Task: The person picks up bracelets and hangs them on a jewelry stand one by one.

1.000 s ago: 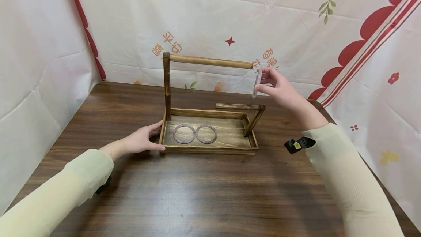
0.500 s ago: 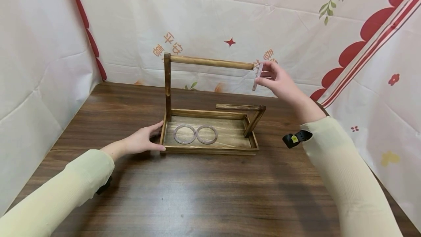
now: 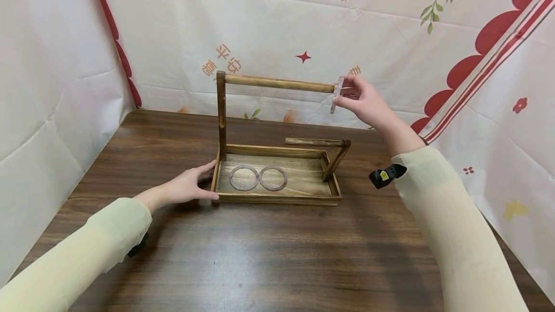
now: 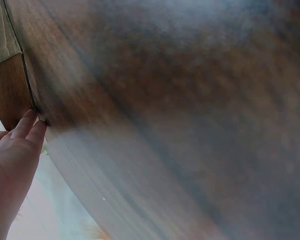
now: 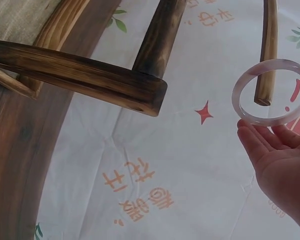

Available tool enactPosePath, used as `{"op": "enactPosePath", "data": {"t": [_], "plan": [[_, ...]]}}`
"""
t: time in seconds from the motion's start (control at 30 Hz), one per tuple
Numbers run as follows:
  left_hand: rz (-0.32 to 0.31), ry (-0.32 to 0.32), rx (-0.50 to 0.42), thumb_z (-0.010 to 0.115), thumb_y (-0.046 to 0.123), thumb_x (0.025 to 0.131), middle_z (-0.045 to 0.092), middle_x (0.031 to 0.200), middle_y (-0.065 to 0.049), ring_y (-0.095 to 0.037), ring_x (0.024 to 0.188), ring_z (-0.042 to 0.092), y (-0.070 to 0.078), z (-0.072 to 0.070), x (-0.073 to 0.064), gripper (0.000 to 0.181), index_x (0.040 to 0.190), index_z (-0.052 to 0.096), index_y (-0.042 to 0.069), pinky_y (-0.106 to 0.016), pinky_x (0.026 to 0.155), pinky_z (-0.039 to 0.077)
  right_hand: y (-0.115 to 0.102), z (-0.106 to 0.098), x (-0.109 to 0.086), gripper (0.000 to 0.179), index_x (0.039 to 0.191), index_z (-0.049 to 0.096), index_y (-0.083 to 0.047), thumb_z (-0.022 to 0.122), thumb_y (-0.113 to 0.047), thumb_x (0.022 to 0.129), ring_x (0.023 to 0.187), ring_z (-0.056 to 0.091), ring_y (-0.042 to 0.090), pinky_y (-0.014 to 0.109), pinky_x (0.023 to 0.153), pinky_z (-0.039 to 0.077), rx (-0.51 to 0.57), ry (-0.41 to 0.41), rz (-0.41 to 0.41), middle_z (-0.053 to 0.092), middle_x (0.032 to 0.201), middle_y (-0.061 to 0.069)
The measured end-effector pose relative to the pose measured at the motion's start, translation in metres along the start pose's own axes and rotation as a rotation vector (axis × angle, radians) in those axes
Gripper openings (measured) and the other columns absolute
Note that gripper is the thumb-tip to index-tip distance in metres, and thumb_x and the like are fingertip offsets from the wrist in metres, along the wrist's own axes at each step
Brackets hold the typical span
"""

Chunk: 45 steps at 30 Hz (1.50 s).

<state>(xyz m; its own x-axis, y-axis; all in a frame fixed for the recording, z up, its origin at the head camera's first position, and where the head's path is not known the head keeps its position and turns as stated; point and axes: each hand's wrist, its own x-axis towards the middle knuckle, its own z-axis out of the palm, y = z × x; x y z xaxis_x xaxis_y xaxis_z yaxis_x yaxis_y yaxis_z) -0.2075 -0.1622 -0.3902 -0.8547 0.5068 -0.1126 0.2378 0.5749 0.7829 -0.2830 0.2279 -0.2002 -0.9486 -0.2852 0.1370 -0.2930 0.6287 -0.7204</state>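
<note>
My right hand (image 3: 363, 102) pinches a pale lilac bangle (image 3: 337, 94), held on edge at the free right end of the upper wooden bar (image 3: 279, 83). In the right wrist view that bar's end shows through the ring of the bangle (image 5: 238, 95); whether the tip has entered it I cannot tell. Two similar bangles, a left one (image 3: 231, 183) and a right one (image 3: 285, 183), lie flat side by side in the wooden tray (image 3: 277, 200). With fingers spread, my left hand (image 3: 187, 186) touches the tray's left end, its thumb at the front corner.
A tall post (image 3: 221, 114) at the tray's left carries the upper bar. From a shorter post (image 3: 336, 160) on the right, a lower bar (image 3: 312, 142) points left. The brown table (image 3: 260, 254) meets a printed white cloth (image 3: 277, 23) behind.
My right hand has risen with the bangle, then moved left to the upper bar's end. The left hand and the tray stay where they were.
</note>
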Motion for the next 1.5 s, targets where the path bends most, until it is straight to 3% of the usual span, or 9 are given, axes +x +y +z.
{"op": "enactPosePath", "data": {"t": [0.57, 0.87, 1.5], "plan": [[0.0, -0.005, -0.011, 0.071, 0.035, 0.083, 0.027, 0.149, -0.028, -0.041, 0.133, 0.036, -0.002, 0.001, -0.001, 0.099, 0.149, 0.008, -0.003, -0.053, 0.106, 0.033, -0.005, -0.006, 0.01, 0.061, 0.143, 0.03, -0.005, 0.057, -0.024, 0.091, 0.127, 0.042, 0.028, 0.045, 0.105, 0.035, -0.025, 0.015, -0.022, 0.041, 0.135, 0.017], [0.009, -0.006, -0.012, 0.071, 0.034, 0.083, 0.028, 0.148, -0.028, -0.041, 0.133, 0.037, -0.001, 0.001, -0.001, 0.099, 0.149, 0.008, -0.003, -0.053, 0.105, 0.033, -0.012, -0.006, 0.014, 0.067, 0.146, 0.026, -0.003, 0.057, -0.024, 0.091, 0.134, 0.035, 0.032, 0.046, 0.111, 0.029, -0.014, -0.007, -0.032, 0.036, 0.144, 0.019], [-0.001, 0.006, -0.006, 0.072, 0.035, 0.082, 0.028, 0.149, -0.027, -0.04, 0.133, 0.037, 0.0, 0.0, -0.001, 0.099, 0.149, 0.009, -0.003, -0.052, 0.106, 0.033, -0.027, 0.001, 0.025, 0.071, 0.146, 0.025, -0.003, 0.061, -0.022, 0.088, 0.135, 0.035, 0.033, 0.045, 0.113, 0.025, -0.037, -0.026, -0.063, 0.036, 0.144, 0.019]]}}
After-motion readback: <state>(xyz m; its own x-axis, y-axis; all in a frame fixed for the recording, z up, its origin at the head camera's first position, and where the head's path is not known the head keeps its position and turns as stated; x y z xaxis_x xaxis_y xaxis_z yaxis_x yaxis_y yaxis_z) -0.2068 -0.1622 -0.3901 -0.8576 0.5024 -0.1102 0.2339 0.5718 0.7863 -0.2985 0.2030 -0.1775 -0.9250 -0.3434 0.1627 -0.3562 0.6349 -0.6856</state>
